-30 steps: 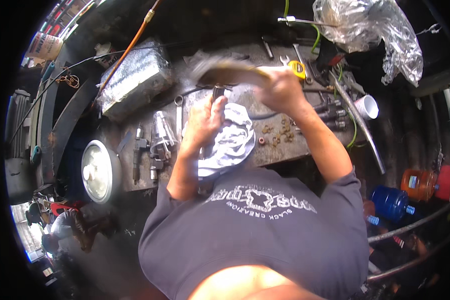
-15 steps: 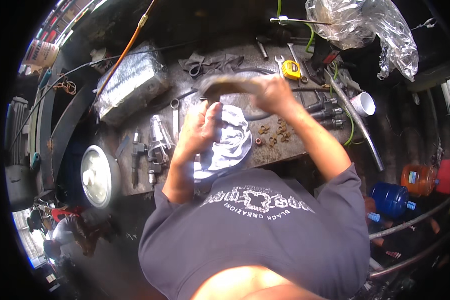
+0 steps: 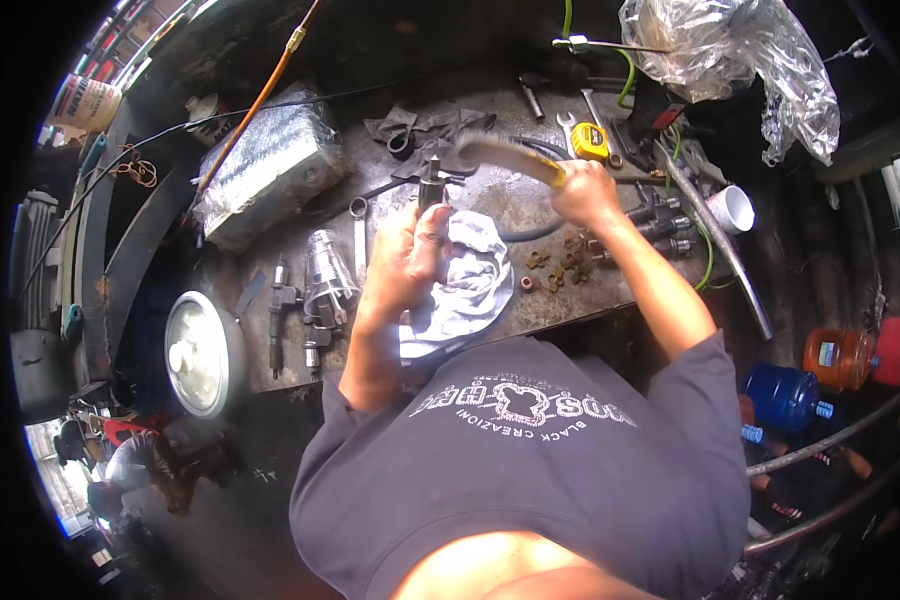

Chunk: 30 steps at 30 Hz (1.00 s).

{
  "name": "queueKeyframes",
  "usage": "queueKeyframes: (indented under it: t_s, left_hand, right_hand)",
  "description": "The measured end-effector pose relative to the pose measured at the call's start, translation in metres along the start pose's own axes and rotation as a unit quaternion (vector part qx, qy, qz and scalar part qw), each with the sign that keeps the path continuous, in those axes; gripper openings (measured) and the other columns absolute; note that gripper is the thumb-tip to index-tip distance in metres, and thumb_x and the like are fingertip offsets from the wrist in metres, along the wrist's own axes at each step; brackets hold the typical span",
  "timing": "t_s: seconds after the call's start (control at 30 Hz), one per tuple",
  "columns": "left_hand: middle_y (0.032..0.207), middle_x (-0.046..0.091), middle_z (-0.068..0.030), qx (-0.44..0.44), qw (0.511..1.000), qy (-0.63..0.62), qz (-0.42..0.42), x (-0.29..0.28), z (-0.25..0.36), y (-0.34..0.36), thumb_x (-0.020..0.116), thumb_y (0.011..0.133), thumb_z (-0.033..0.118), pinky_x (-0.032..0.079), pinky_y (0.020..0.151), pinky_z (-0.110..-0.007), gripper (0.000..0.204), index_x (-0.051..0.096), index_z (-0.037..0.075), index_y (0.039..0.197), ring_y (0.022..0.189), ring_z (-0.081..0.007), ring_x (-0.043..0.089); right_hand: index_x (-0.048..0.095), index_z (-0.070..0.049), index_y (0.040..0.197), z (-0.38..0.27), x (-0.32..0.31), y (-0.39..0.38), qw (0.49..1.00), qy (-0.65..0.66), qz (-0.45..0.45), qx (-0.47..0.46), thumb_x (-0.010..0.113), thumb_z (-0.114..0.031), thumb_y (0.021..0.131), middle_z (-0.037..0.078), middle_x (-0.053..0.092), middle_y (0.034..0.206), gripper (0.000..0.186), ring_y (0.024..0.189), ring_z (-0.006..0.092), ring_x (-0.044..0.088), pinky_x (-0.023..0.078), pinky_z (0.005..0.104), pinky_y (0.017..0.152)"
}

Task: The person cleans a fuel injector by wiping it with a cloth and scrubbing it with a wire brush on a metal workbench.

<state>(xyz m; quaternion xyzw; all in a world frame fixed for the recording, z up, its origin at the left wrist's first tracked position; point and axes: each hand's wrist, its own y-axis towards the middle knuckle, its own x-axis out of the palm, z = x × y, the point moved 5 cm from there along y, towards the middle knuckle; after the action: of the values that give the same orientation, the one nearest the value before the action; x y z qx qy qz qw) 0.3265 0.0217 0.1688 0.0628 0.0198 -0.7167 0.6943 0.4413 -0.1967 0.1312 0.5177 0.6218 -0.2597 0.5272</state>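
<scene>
My left hand (image 3: 400, 258) is closed around a dark metal fuel injector (image 3: 431, 188), held upright with its top end poking out above my thumb. My right hand (image 3: 588, 195) grips a brush (image 3: 510, 156) by its yellowish end; the rest is smeared by motion. The brush's far end lies just right of the injector's top, and I cannot tell whether they touch. A crumpled white cloth (image 3: 478, 262) lies under and beside my left hand. To the right of the cloth are several small brass clips (image 3: 570, 268) and a copper-coloured ring (image 3: 526, 284).
Other injectors lie at the bench's left (image 3: 276, 318) and right (image 3: 660, 228). A combination wrench (image 3: 360, 238), a yellow tape measure (image 3: 590, 142), a metal pipe (image 3: 720, 245), a plastic-wrapped box (image 3: 270, 175) and a white cup (image 3: 734, 209) surround the work. A round white lid (image 3: 202, 375) stands left.
The brush has drawn back to the right and up from the injector, uncovering its top. My right hand has moved slightly right; my left hand keeps its hold. The whole view has shifted slightly.
</scene>
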Motion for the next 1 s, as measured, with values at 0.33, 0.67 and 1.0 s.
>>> queueKeyframes:
  t_s: [0.33, 0.67, 1.0]
  left_hand:
    - [0.056, 0.055, -0.0041, 0.041, 0.998, 0.048, 0.005, 0.002, 0.013, -0.004, 0.046, 0.095, 0.028, 0.042, 0.043, -0.027, 0.032, 0.053, 0.002, 0.078, 0.046, -0.0113, 0.052]
    - [0.056, 0.05, 0.0006, -0.003, 0.999, -0.036, -0.029, -0.005, 0.019, -0.016, 0.045, 0.096, 0.028, 0.044, 0.046, -0.027, 0.032, 0.057, -0.001, 0.091, 0.046, -0.0077, 0.05]
    - [0.062, 0.06, -0.0061, -0.039, 0.999, 0.022, -0.017, 0.004, -0.002, -0.004, 0.048, 0.094, 0.035, 0.042, 0.043, -0.027, 0.035, 0.056, 0.002, 0.085, 0.045, -0.0108, 0.051]
  right_hand:
    - [0.065, -0.009, 0.093, 0.003, -0.002, 0.007, 0.985, -0.042, -0.139, 0.098, 0.05, -0.015, 0.072, 0.014, 0.065, 0.092, 0.026, 0.089, 0.0297, 0.063, 0.052, 0.0383, 0.079]
    - [0.063, -0.009, 0.097, -0.006, -0.002, 0.013, 0.985, -0.067, -0.157, 0.029, 0.049, -0.018, 0.077, 0.012, 0.065, 0.097, 0.026, 0.094, 0.0287, 0.061, 0.049, 0.0391, 0.084]
    - [0.065, -0.011, 0.095, -0.028, -0.02, 0.004, 0.979, -0.011, -0.198, 0.038, 0.048, -0.014, 0.075, 0.013, 0.063, 0.1, 0.026, 0.097, 0.028, 0.06, 0.049, 0.0381, 0.086]
